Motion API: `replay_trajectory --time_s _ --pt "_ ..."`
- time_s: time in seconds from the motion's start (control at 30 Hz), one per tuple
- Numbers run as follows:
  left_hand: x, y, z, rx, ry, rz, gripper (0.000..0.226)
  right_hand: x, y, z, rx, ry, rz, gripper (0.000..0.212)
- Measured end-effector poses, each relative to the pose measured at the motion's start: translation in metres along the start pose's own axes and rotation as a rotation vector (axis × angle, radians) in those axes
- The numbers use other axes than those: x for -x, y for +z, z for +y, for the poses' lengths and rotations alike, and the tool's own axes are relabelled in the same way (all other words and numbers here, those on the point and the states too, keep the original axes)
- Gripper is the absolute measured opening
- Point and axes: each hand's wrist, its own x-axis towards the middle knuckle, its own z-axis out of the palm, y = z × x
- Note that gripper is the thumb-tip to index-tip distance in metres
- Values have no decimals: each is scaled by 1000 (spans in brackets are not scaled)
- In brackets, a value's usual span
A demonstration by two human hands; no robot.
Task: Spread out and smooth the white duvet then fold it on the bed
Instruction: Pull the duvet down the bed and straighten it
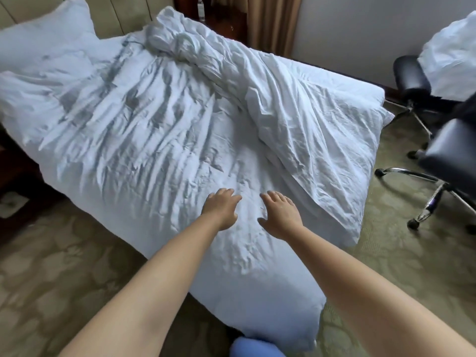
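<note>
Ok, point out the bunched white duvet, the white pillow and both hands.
Bunched white duvet (296,104), head view, crumpled middle.
White pillow (43,39), head view, its face.
Left hand (221,207), head view, back.
Right hand (281,215), head view, back.
</note>
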Motion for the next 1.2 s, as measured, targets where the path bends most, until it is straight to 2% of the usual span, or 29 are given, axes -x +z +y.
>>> replay_trajectory --time_s 0.17,0.37,0.7,0.9,1.1,1.17,1.2 --pt "-45 -7 -34 -69 96 -31 53 -51 22 -8 5 74 -55 66" --pt "-140 -23 -80 -102 192 -74 50 -166 33 -12 -65 189 20 57" --pt "-275 -35 -129 -165 363 -144 52 -277 39 14 -33 338 -59 58" --pt "-360 -34 -137 -192 500 -76 54 -340 46 43 64 464 -28 67" --pt "-446 -24 -120 -339 624 -24 63 -390 65 83 126 648 -111 66" --pt "-471 -21 -109 -367 653 3 67 -401 72 100 153 704 -52 72" --pt "-483 -18 -103 -380 667 18 70 -404 79 111 139 741 -73 77"
